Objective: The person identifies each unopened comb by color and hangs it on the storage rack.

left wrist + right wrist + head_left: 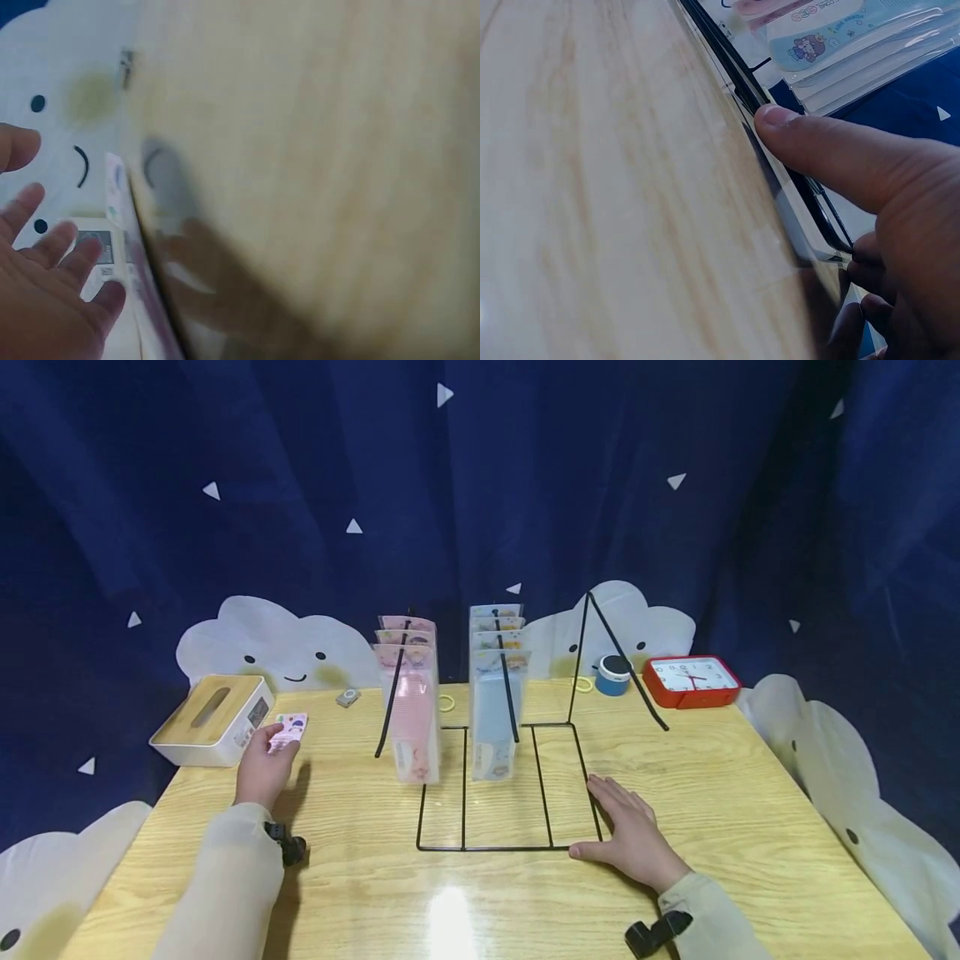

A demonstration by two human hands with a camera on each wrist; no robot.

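At the left, my left hand reaches over a small pink printed packet lying beside the tissue box. The left wrist view shows its fingers spread and extended, overlapping the box behind. My right hand rests at the near right corner of a black wire display rack, thumb at the front bar and fingers extended along the side bar. Pink packets hang from the rack's left prong, and blue packets from the middle one. A bare prong slants out at the right.
A white tissue box with a wooden lid stands at the left. Along the back lie a small grey clip-like gadget, yellow rings, a blue cylinder and a red clock. A dark blue curtain hangs behind.
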